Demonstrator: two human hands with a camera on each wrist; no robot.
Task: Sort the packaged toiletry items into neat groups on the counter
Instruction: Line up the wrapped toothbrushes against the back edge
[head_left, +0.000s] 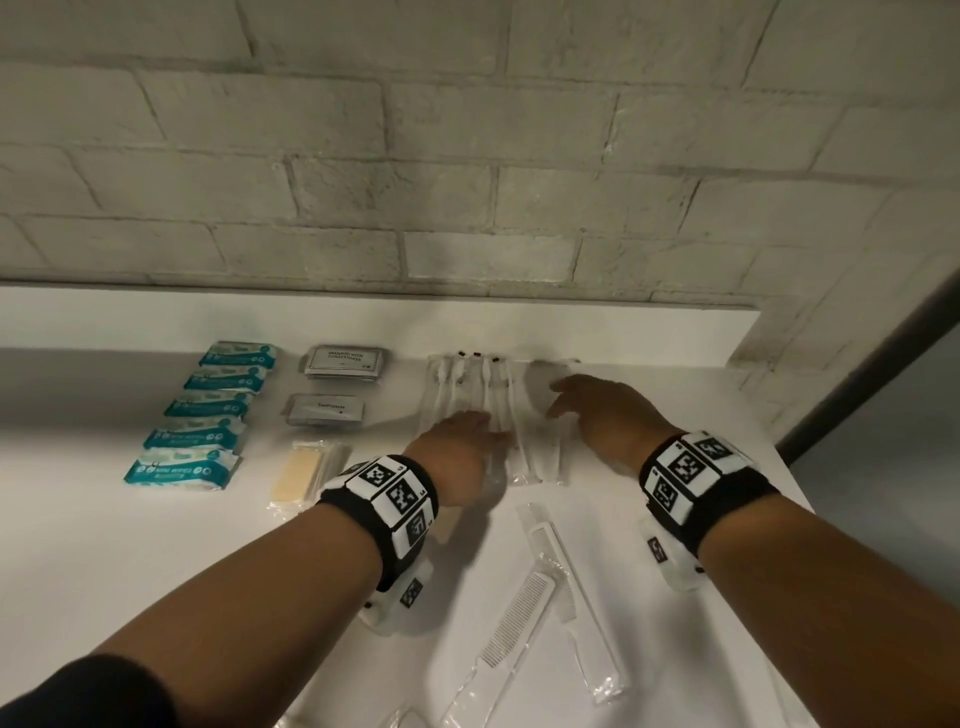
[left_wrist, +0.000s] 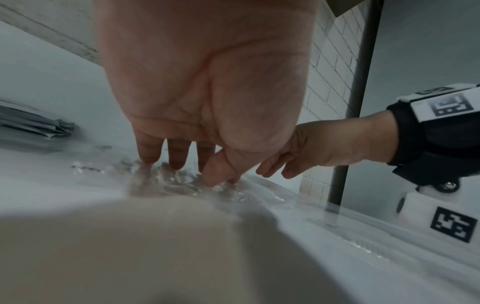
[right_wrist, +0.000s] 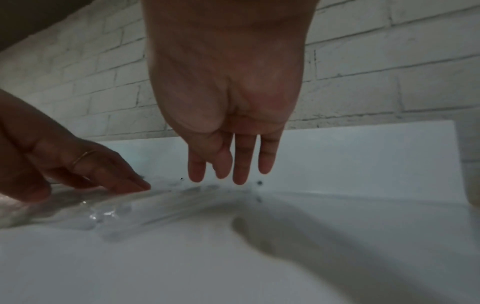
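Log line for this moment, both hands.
left hand: fingers flat on wrapped toothbrushes | right hand: open over same row | combs: unsorted

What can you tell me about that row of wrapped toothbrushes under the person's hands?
The wrapped toothbrushes are white brushes, each sealed in a clear, crinkly plastic sleeve, several with a small dark mark at the far end. They lie flat and side by side on the white counter, heads toward the brick wall, forming a tidy row right of the grey sachets. The left hand rests straight fingers on the wrappers near the row's near end; the right hand reaches over the row's right edge, fingers extended.
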